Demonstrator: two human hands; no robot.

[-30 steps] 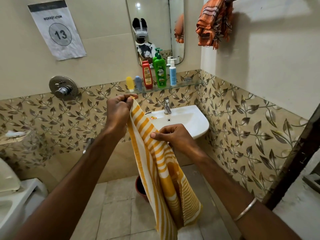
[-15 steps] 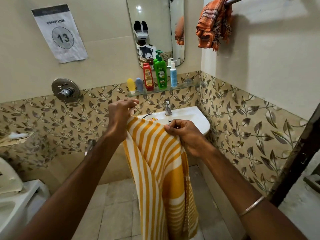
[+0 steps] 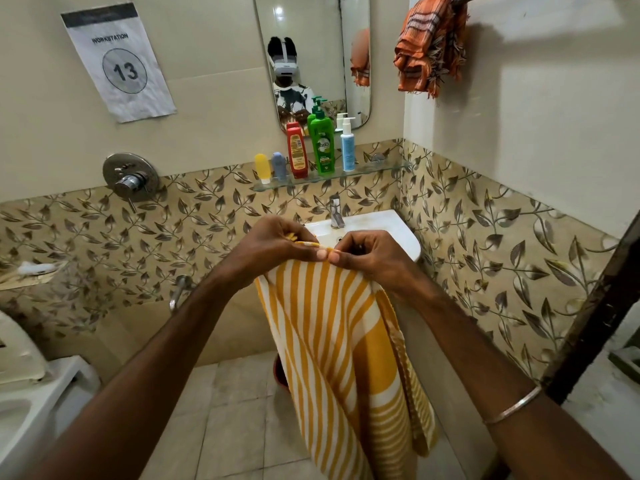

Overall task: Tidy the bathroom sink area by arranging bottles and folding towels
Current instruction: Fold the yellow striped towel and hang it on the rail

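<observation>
A yellow-and-white striped towel (image 3: 332,341) hangs in front of me, doubled over lengthwise. My left hand (image 3: 273,242) and my right hand (image 3: 367,252) pinch its top edge side by side, thumbs nearly touching, just in front of the white sink (image 3: 391,230). On the glass shelf (image 3: 377,168) above the tap stand a small yellow bottle (image 3: 262,168), a small blue-grey bottle (image 3: 279,165), a red bottle (image 3: 297,150), a green pump bottle (image 3: 322,143) and a white-and-blue pump bottle (image 3: 347,144). An orange checked towel (image 3: 429,46) hangs bunched on a rail at the upper right.
A mirror (image 3: 311,46) hangs above the shelf. A shower valve (image 3: 131,177) sits on the left wall and a white toilet (image 3: 31,386) at the lower left. A dark door frame (image 3: 595,306) stands at the right. A red bucket (image 3: 278,372) is partly hidden behind the towel.
My hands came together at the same height: the left lowered, the right rose and moved left. The towel's top edge is now gathered between them and hangs folded.
</observation>
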